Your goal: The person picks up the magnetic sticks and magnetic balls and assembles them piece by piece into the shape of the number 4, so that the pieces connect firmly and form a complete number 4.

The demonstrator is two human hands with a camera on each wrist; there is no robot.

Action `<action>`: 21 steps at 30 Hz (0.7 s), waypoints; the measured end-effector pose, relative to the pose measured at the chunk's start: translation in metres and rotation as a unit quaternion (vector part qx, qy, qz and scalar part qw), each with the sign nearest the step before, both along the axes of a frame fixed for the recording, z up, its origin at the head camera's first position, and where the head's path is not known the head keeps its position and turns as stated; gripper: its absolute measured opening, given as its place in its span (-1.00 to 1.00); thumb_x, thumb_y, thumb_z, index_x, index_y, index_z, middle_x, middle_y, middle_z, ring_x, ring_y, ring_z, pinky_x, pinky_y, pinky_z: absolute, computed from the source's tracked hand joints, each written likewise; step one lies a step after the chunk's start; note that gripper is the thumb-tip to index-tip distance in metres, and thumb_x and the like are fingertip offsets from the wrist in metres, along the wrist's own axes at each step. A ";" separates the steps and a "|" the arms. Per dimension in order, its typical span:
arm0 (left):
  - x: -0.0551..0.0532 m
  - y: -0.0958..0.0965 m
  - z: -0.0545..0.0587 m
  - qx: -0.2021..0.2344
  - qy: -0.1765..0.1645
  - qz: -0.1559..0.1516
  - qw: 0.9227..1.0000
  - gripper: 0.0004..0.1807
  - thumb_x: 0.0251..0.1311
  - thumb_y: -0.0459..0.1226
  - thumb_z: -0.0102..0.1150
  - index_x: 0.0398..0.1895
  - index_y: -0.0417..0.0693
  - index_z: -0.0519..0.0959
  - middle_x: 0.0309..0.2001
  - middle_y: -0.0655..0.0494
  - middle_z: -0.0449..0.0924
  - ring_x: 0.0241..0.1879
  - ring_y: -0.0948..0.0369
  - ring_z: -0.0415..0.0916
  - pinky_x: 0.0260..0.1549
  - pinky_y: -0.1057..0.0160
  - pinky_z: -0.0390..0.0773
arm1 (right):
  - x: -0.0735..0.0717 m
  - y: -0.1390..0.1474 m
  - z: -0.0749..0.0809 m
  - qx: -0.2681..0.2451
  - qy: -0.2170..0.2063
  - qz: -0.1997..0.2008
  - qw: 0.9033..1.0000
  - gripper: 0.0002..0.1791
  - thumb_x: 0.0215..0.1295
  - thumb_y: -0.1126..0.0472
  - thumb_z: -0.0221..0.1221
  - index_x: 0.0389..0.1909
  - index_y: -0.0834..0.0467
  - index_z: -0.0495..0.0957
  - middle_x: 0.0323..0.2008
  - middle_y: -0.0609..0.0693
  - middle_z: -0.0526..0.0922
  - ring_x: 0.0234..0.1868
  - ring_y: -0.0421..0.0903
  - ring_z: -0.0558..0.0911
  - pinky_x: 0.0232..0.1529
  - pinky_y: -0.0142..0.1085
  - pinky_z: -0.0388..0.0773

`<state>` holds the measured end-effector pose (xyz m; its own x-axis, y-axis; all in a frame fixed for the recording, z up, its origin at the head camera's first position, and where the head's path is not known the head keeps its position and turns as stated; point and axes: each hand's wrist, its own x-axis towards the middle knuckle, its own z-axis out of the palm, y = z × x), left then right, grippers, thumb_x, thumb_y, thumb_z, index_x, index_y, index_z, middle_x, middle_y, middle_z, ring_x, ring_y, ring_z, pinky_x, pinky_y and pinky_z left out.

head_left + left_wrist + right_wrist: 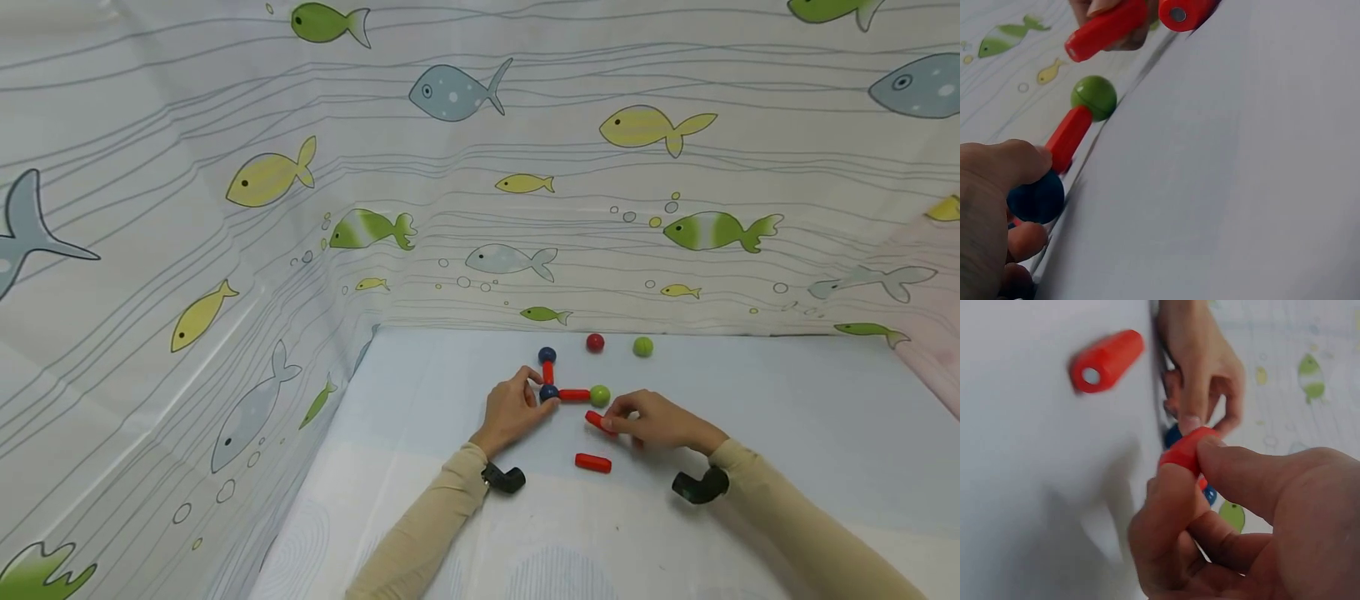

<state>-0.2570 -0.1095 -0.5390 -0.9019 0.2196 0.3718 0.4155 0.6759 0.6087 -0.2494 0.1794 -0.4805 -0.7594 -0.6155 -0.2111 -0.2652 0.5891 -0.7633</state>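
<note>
My left hand [512, 414] holds a dark blue ball [549, 392] between thumb and fingers on the table. From that ball one red rod [548, 372] runs away to a second blue ball [547, 355]. Another red rod [575, 395] reaches rightward to a green ball [599, 395], so the joined pieces form an L. Thumb and index finger of my right hand [654, 419] pinch a separate red rod [1182, 450], close to the green ball but apart from it. Nearer to me lies a loose red rod [1109, 361] with a silvery disc in its end.
Behind the joined pieces sit a red ball [595, 342] and another green ball [642, 347]. A fish-patterned curtain [465, 208] hangs along the back and left of the pale table [810, 417]. Dark wrist cameras [701, 485] are strapped near both sleeves.
</note>
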 end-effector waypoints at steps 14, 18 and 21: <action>0.000 -0.001 -0.001 -0.014 0.034 -0.020 0.999 -0.67 0.23 -0.11 0.52 -0.01 0.05 0.65 -0.48 0.20 0.65 -0.46 0.32 0.48 -0.40 0.38 0.40 | -0.031 0.011 0.006 -0.064 -0.093 -0.114 0.987 -0.42 0.66 -0.06 0.08 0.37 0.33 0.47 -0.20 0.16 0.60 -0.39 -0.08 0.54 -0.40 -0.31 0.41; 0.000 -0.001 0.000 -0.014 0.036 -0.019 0.999 -0.67 0.22 -0.12 0.52 -0.02 0.05 0.66 -0.48 0.19 0.64 -0.45 0.31 0.48 -0.40 0.39 0.39 | -0.038 0.006 0.004 -0.081 -0.093 -0.147 0.981 -0.40 0.63 -0.09 0.12 0.34 0.33 0.48 0.08 0.25 0.63 -0.28 -0.06 0.61 -0.33 -0.30 0.46; -0.001 -0.001 0.000 -0.014 0.035 -0.015 0.999 -0.67 0.22 -0.11 0.52 -0.02 0.06 0.67 -0.48 0.20 0.64 -0.45 0.31 0.49 -0.40 0.39 0.39 | -0.045 0.001 0.001 -0.078 -0.086 -0.184 0.976 -0.35 0.60 -0.13 0.15 0.36 0.33 0.48 0.13 0.25 0.65 -0.24 -0.07 0.64 -0.29 -0.31 0.50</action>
